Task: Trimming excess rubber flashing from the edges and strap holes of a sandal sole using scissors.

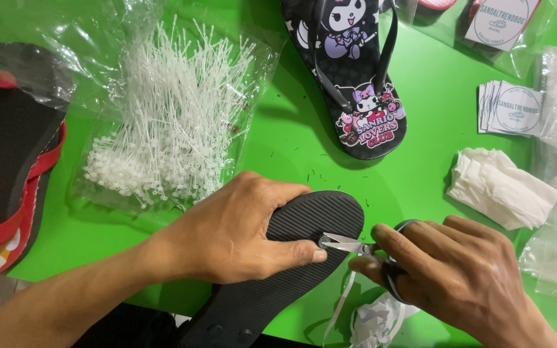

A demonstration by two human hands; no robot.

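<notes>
Holding a black sandal (291, 258) sole-up at the near edge of the green surface (420, 167), the left hand (240, 232) presses its fingers on the ribbed rubber. The right hand (459, 270) grips small scissors (346, 243), whose metal blades touch the sole. The trimming seems to be in progress: a thin white strip (342, 306) hangs below. A finished-looking printed sandal (356, 77) lies at the far edge.

Left hand (240, 229) gripping black sandal (291, 258), right hand (459, 274) holding scissors (349, 245)
</notes>
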